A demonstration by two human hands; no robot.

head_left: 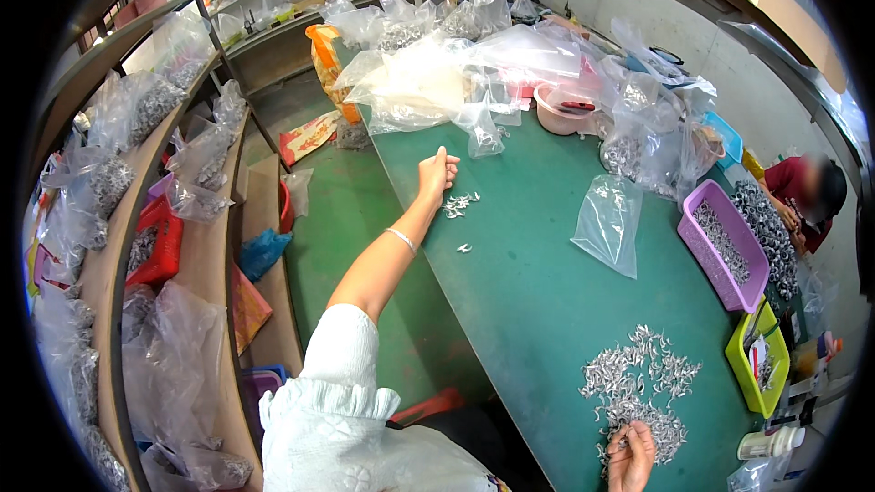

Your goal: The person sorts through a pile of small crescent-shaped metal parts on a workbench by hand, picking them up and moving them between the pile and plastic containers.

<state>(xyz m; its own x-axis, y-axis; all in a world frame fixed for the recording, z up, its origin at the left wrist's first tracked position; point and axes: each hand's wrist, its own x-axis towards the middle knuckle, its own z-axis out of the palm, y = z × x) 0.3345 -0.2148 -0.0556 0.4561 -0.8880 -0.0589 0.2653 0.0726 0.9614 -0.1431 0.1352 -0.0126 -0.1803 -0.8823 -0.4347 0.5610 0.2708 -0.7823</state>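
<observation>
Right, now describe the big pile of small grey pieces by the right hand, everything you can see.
The pile is a loose spread of many small, curved, silvery-grey pieces that look like metal, some catching the light. It lies directly on the green table, uneven, with bare green showing through gaps and stray pieces around the edges. The right hand is at its near side, fingers over it; whether they grip a piece is unclear.

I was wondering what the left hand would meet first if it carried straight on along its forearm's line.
The left hand would probably meet the heap of clear plastic bags on the green table, though its height above the tabletop is hard to judge from this view.
</observation>
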